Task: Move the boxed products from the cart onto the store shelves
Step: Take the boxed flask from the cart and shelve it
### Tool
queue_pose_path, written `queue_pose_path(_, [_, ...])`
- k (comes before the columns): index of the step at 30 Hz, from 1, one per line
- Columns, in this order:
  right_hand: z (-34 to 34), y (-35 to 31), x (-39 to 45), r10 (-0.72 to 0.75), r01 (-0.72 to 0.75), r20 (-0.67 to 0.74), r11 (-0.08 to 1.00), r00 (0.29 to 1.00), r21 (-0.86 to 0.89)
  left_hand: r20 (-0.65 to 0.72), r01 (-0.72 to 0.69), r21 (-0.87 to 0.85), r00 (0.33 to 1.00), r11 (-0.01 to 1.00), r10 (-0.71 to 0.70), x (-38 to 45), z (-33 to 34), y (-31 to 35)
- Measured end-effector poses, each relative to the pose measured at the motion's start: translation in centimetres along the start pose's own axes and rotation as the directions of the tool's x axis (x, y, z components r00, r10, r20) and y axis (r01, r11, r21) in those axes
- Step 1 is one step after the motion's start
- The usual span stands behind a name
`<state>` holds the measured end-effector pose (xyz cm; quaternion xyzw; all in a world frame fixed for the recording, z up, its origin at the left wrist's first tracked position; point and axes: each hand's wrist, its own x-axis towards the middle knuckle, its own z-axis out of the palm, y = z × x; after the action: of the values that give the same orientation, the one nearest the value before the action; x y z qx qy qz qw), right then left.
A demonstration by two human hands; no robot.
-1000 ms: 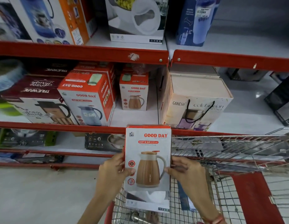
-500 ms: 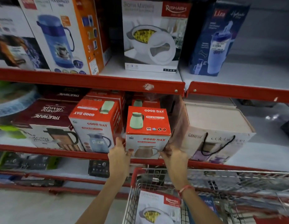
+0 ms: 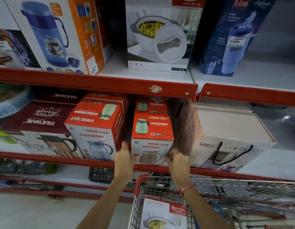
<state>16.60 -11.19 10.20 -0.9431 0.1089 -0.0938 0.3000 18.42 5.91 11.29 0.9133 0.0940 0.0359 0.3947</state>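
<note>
Looking down from head height, we see a red-edged middle shelf [image 3: 97,162] with our two bare hands at a small red-and-white Good Day jug box [image 3: 152,138]. The box stands upright at the shelf's front edge, in the gap between a larger Good Day box [image 3: 95,129] on its left and a beige Ganesh carton [image 3: 226,138] with black cord handles on its right. Another small Good Day box [image 3: 150,106] sits directly behind it. Our left hand [image 3: 124,160] presses against the box's lower left edge, fingers curled around the side. Our right hand [image 3: 176,162] clasps the lower right corner, fingers bent against the front and side; a red thread circles that wrist. A maroon Trueware box [image 3: 36,119] sits further left. On the shelf above stand a blue flask box [image 3: 49,33], a white casserole box [image 3: 160,38] and a blue bottle box [image 3: 234,35]. Below our arms is the wire cart [image 3: 242,187], with a Rishabh casserole box [image 3: 161,214] inside.
</note>
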Motion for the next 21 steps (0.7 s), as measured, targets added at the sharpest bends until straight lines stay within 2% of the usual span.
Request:
queue_pose_path(13, [0.7, 1.0, -0.4, -0.020, 0.021, 0.048, 1.000, 0.999, -0.009, 0.080, 0.039, 0.051, 0.996, 0.998, -0.043, 0.5, 0.3, -0.5])
queue_pose_path(21, [1.2, 1.7, -0.5, -0.042, 0.043, 0.080, 0.999, 0.996, -0.012, 0.150, 0.044, -0.001, 0.988, 0.999, -0.043, 0.1, 0.1, -0.7])
